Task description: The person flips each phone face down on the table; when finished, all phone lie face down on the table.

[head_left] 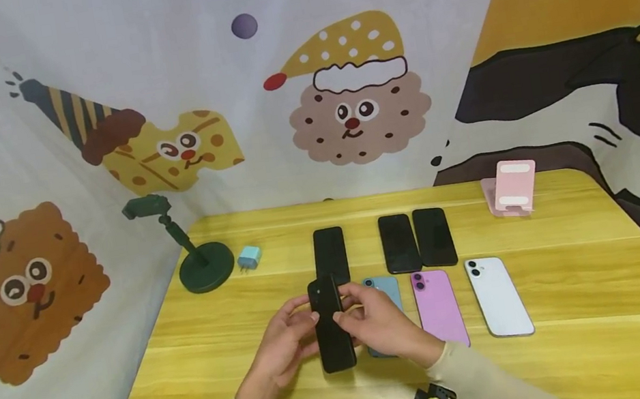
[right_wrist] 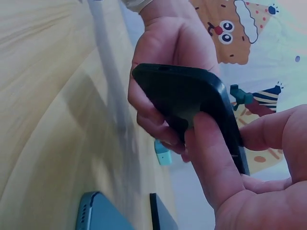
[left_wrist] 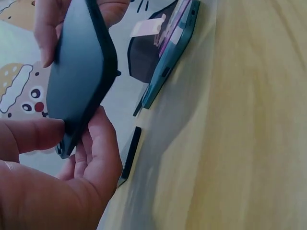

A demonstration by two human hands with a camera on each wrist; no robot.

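A black phone (head_left: 333, 335) is held between both hands above the near part of the table, its camera corner at the upper left in the head view. My left hand (head_left: 285, 342) grips its left edge, thumb on the near face and fingers behind, as the left wrist view shows. On the other side my right hand (head_left: 385, 324) pinches the phone's right edge between thumb and fingers. A blue phone (head_left: 389, 286) lies partly hidden under the right hand. Just beyond the held phone, another black phone (head_left: 330, 253) lies flat.
Two black phones (head_left: 399, 243) lie side by side farther back. A pink phone (head_left: 440, 309) and a white phone (head_left: 499, 297) are to the right. A pink phone stand (head_left: 515, 187), a green stand (head_left: 206, 268) and a blue charger plug (head_left: 250, 257) are near the back edge.
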